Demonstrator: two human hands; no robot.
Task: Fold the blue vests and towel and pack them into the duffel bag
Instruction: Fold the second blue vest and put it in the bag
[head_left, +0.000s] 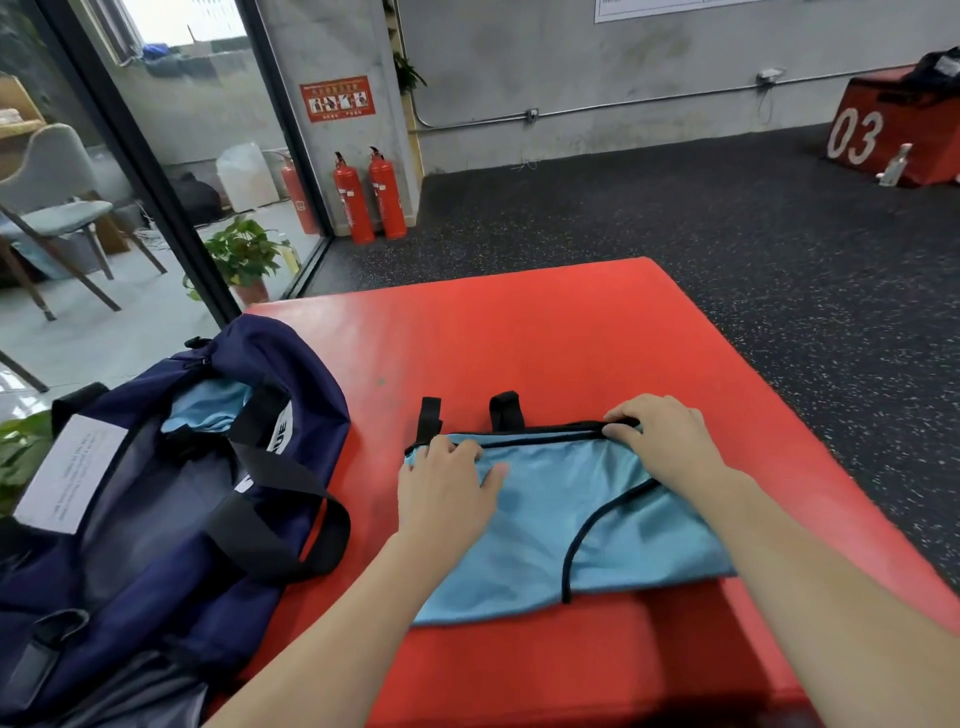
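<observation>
- The fingers of the right hand (657, 436) curl over the far black-trimmed edge of the blue vest (561, 519), thumb tip and fingertips pinching the trim.
- The left hand (447, 486) lies flat on the vest's left part, fingers straight and slightly spread, pressing the cloth down.
- Under both hands the vest lies folded on the red mat (519, 343), its black-piped armhole curving just near the right wrist.
- Two black straps (467, 415) stick out past the far edge, between the two sets of fingertips and slightly beyond them.
- Left of the left hand, just beside the vest, sits the navy duffel bag (171, 499), open at the top, with light blue cloth (208, 405) visible inside.
- The bag's black handle loop (291, 509) drapes toward the left forearm, lying between the bag opening and the vest.
- A white label (70, 473) sits on the bag's far left side.
- Well beyond the fingers stand two red fire extinguishers (369, 195) against the wall, a potted plant (241, 254) to their left, and a red box marked 03 (893, 130) far right on the speckled floor (675, 218).
</observation>
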